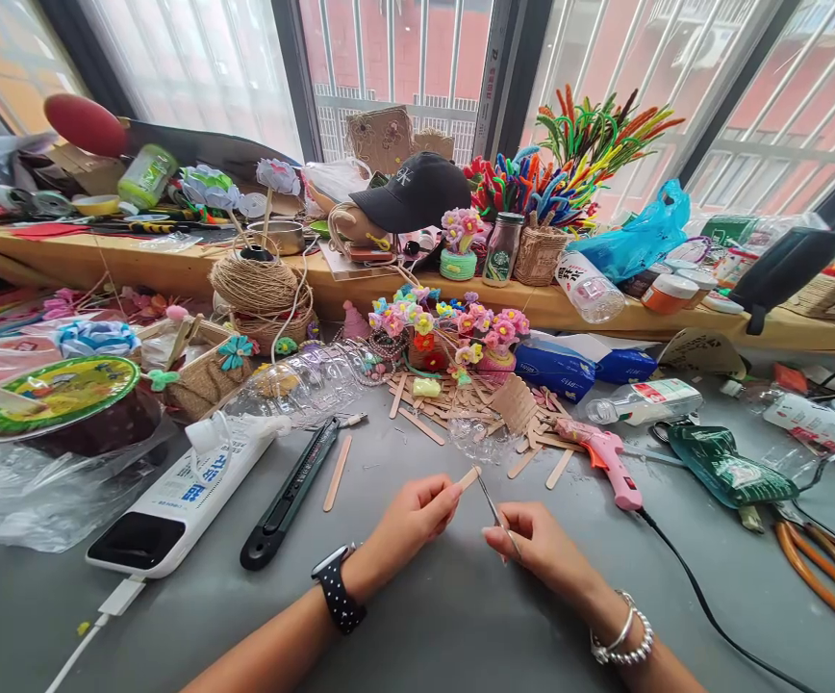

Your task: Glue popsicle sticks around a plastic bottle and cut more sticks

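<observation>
My left hand (424,507) pinches a wooden craft stick (469,478) between thumb and fingers, its free end pointing up and to the right. In my right hand (537,544) is a slim metal tool that looks like small scissors (491,502). Its tips are at the free end of the stick, and the fingers hide most of its handles. Just beyond my hands lies a pile of loose craft sticks (453,404). One more craft stick (338,474) lies alone, left of my left hand.
A pink glue gun (609,460) with a black cord lies to the right. Left are a dark green utility knife (291,496) and a white device (179,500) on a cable. Behind are flower crafts (446,327), twine (263,289), plastic bottles (645,401) and a crowded shelf (360,284).
</observation>
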Demonstrator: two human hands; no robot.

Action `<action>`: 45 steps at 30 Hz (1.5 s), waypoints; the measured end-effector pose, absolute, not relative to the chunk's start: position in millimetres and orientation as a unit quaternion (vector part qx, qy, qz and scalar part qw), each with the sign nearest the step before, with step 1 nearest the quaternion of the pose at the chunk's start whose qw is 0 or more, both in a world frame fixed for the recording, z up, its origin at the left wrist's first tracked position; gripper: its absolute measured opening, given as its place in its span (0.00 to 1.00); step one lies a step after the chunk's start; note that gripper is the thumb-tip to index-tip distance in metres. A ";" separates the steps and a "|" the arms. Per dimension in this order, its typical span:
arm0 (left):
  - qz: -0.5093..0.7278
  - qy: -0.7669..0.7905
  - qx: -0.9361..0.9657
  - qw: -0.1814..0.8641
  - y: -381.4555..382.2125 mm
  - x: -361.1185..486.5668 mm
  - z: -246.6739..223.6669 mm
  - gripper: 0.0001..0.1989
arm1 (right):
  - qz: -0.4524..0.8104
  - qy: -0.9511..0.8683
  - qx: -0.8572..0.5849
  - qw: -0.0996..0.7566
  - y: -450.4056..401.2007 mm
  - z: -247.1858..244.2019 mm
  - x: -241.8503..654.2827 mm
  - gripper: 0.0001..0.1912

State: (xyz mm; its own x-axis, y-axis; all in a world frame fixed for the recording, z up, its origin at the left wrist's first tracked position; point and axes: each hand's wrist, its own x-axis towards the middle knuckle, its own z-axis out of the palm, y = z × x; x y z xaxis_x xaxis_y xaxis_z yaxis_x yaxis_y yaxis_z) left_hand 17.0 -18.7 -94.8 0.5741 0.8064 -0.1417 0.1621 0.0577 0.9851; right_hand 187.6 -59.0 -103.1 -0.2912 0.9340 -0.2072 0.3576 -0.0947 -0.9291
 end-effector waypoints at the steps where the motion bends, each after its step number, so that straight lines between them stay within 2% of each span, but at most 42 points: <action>1: 0.260 0.381 0.636 0.619 -18.5 17.1 -95.0 0.18 | 0.517 -0.607 -0.534 0.281 -59.1 -103.6 187.3 0.23; 10: 0.255 0.380 0.633 0.624 -18.5 16.5 -94.8 0.19 | 0.533 -0.597 -0.536 0.269 -60.4 -99.8 185.0 0.23; 17: 0.254 0.378 0.636 0.623 -18.6 16.5 -94.7 0.18 | 0.505 -0.597 -0.551 0.292 -59.9 -103.6 186.2 0.23; 23: 0.247 0.374 0.642 0.622 -18.3 15.8 -94.4 0.17 | 0.537 -0.608 -0.526 0.256 -59.5 -98.0 186.9 0.22; 29: 0.247 0.379 0.647 0.613 -18.1 16.2 -94.8 0.17 | 0.527 -0.589 -0.545 0.281 -59.3 -99.6 185.3 0.22; 33: 0.247 0.381 0.650 0.609 -17.8 15.7 -95.7 0.17 | 0.549 -0.594 -0.527 0.258 -60.6 -98.0 184.0 0.22; 37: 0.246 0.387 0.654 0.602 -18.6 15.2 -94.6 0.18 | 0.531 -0.594 -0.532 0.287 -60.0 -97.7 185.4 0.23; 45: 0.372 0.438 0.595 0.562 -14.8 12.4 -96.4 0.17 | 0.601 -0.587 -0.476 0.258 -56.9 -105.9 190.7 0.28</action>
